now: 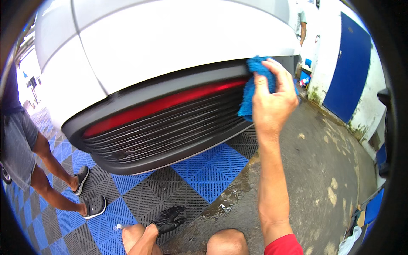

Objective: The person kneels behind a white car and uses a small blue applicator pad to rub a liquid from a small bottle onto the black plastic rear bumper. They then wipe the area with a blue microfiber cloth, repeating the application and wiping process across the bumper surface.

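My bare right hand (276,94) grips a blue microfibre cloth (258,65), its fingers bent over the top. The cloth lies against the right end of the black plastic lower bumper (210,74) of a white vehicle (178,38) and covers part of it. Leftward from the cloth runs a red reflector strip (165,108), with a ribbed black panel (178,127) beneath. Low in the view, by my left knee (132,234), my left hand (169,220) wears a black glove. Its fingers are apart, and I see nothing in it.
A person in shorts and dark clogs (95,206) stands at the left. Blue and grey slatted floor tiles (210,172) meet wet concrete (312,178). A small clear-and-white object (118,227) shows beside my left knee. Another person's arm (302,30) appears near the blue door (347,67).
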Demonstrator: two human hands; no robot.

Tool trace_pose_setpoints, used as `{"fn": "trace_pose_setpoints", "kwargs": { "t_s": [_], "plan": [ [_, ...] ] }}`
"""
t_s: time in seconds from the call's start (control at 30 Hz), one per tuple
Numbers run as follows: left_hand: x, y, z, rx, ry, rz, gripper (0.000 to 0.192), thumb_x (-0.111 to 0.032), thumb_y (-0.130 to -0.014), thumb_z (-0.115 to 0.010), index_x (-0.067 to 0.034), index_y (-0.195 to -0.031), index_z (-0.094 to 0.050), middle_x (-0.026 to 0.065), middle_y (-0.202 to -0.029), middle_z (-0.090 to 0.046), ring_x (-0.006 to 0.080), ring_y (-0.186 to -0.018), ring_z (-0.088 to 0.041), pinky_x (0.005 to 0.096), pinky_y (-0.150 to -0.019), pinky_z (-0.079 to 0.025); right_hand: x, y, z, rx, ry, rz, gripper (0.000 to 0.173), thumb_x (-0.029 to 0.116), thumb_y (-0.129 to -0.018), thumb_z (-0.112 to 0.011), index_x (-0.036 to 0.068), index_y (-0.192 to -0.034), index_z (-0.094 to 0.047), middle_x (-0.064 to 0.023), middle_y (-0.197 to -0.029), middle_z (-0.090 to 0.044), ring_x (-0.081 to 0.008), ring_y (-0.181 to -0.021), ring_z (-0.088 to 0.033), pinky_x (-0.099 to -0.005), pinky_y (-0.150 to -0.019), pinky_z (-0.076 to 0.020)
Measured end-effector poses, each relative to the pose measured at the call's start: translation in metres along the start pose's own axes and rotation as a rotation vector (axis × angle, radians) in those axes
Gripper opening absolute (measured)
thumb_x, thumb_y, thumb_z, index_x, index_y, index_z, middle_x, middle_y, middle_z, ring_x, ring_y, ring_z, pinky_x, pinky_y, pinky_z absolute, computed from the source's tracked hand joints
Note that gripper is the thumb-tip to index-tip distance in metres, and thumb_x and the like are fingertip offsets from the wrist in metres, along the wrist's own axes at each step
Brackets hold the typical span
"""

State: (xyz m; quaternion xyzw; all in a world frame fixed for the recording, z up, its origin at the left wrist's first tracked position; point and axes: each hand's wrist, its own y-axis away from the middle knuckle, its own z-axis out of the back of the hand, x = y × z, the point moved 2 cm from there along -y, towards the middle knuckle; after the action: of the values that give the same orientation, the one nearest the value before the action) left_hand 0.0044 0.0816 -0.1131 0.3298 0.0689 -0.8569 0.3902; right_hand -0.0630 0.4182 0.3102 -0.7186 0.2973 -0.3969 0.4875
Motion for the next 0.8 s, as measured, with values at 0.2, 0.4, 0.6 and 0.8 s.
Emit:
{"fn": "trace_pose_setpoints", "kwargs": {
  "t_s": [0.2,0.4,0.6,0.8],
  "plan": [
    [-0.07,0.027,0.047,-0.058,-0.089,0.029,0.07,-0.05,-0.102,-0.063,-0.015,-0.16,-0.045,0.0156,-0.164,-0.042,0.0323,-0.153,-0.036,0.0433,-0.126,-0.029,0.012,0.011,-0.012,0.064,0.065,0.006,0.017,0.004,-0.094,-0.074,0.001,-0.11,-0.079,-0.0147,-0.103,-0.08,-0.0244,-0.095,-0.077,-0.035,-0.089,-0.0576],
    [-0.09,0.047,0.069,-0.189,-0.082,-0.068,0.068,-0.049,-0.102,-0.062,-0.013,-0.158,-0.047,0.0174,-0.161,-0.045,0.0344,-0.149,-0.04,0.0451,-0.124,-0.032,0.067,0.03,-0.026,0.093,0.045,0.112,0.015,0.002,-0.095,-0.072,-0.001,-0.109,-0.079,-0.0134,-0.1,-0.08,-0.0226,-0.092,-0.076,-0.0343,-0.089,-0.0573],
    [-0.09,0.061,0.069,-0.261,-0.073,-0.106,0.066,-0.047,-0.102,-0.062,-0.011,-0.156,-0.049,0.0193,-0.158,-0.049,0.0364,-0.145,-0.045,0.0469,-0.121,-0.035,0.108,0.053,-0.039,0.109,0.056,0.193,0.017,0.0,-0.093,-0.073,0.001,-0.11,-0.079,-0.0127,-0.103,-0.079,-0.0239,-0.095,-0.075,-0.0357,-0.09,-0.0568],
    [-0.095,0.068,0.074,-0.305,-0.077,-0.125,0.065,-0.046,-0.102,-0.062,-0.009,-0.153,-0.051,0.0212,-0.154,-0.052,0.0384,-0.141,-0.049,0.0487,-0.119,-0.038,0.148,0.07,-0.049,0.156,0.057,0.296,0.038,-0.006,-0.079,-0.071,0.007,-0.114,-0.078,-0.0116,-0.11,-0.078,-0.0309,-0.104,-0.072,-0.0398,-0.096,-0.0545]
  ]
}}
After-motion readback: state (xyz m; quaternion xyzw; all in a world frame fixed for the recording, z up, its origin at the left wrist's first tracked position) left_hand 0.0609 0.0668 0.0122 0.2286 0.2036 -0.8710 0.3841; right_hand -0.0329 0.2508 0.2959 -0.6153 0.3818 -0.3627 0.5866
